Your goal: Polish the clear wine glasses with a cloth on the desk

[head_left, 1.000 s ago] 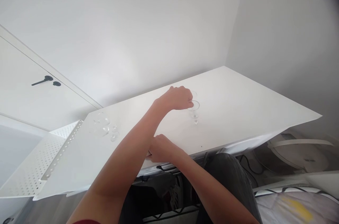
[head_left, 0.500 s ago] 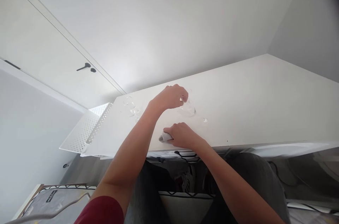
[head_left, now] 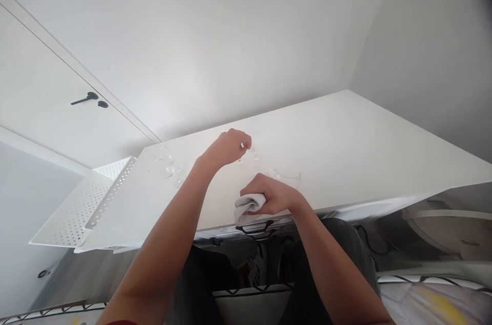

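Observation:
My left hand [head_left: 227,147] is closed in a pinch on the stem end of a clear wine glass [head_left: 286,177]. The glass is tipped on its side just over the white table [head_left: 365,145], its bowl pointing toward my right hand. My right hand [head_left: 273,196] is closed round a crumpled white cloth [head_left: 245,208] near the table's front edge, right beside the glass's rim. The glass is very faint against the white top, so I cannot tell whether it touches the table.
Several other clear glasses [head_left: 166,163] stand at the table's left end. A white perforated shelf [head_left: 77,207] juts out beyond that end. A door with a black handle [head_left: 86,99] is at the left. White walls close off the back and right.
The glass stood upright with my left hand at its rim; now it is tipped sideways, held by the stem. My right hand rose from the table edge with the cloth, toward the bowl.

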Tool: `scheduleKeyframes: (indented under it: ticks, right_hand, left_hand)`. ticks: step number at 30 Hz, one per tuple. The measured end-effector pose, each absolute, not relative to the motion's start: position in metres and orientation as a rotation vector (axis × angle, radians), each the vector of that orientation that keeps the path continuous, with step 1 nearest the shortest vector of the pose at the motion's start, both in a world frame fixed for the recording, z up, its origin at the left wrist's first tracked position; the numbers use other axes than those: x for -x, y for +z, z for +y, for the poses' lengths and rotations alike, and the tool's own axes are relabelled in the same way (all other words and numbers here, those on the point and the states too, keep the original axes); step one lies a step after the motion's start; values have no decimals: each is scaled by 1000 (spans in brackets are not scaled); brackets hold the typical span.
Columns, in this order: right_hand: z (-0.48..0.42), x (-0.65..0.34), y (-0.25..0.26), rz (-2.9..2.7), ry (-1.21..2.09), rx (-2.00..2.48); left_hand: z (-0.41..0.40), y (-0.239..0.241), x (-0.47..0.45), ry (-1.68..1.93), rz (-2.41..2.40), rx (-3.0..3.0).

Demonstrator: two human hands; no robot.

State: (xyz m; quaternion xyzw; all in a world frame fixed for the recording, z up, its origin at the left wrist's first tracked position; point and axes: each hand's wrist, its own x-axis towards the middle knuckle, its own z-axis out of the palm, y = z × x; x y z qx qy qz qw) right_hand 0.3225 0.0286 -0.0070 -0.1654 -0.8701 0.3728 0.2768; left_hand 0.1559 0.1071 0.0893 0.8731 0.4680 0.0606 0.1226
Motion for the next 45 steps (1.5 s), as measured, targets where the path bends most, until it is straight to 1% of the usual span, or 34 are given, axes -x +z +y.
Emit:
scheduleKeyframes:
  ticks: [2, 4, 7, 10, 13, 26, 37, 42, 45]
  right_hand:
    - [22, -337, 4, -2227, 895, 717]
    - [15, -352, 12, -2061, 674, 1139]
    - [10, -370, 13, -1977, 407, 1623]
    - [14, -373, 4, -2060, 375, 1872]
    - [21, -363, -2, -2106, 373, 1998]
    - [43, -352, -18, -1840, 285, 2141]
    - [49, -347, -23, -1717, 296, 2247]
    - [49, -345, -21, -1716, 311, 2176]
    - [47, -333, -20, -1605, 401, 1925]
  left_hand:
    - [109, 88, -154, 186, 1377, -2537]
    - [110, 88, -150, 180, 1399, -2529]
    - [108, 91, -143, 185, 1444, -2531]
    - [103, 96, -131, 206, 1517, -2520]
    - [96, 99, -117, 183, 1635, -2487]
    - [70, 92, -47, 43, 1822, -2488]
    - [67, 91, -24, 41, 1952, -2432]
    - [67, 90, -19, 71, 1944, -2450]
    - [67, 89, -19, -22, 1953, -2484]
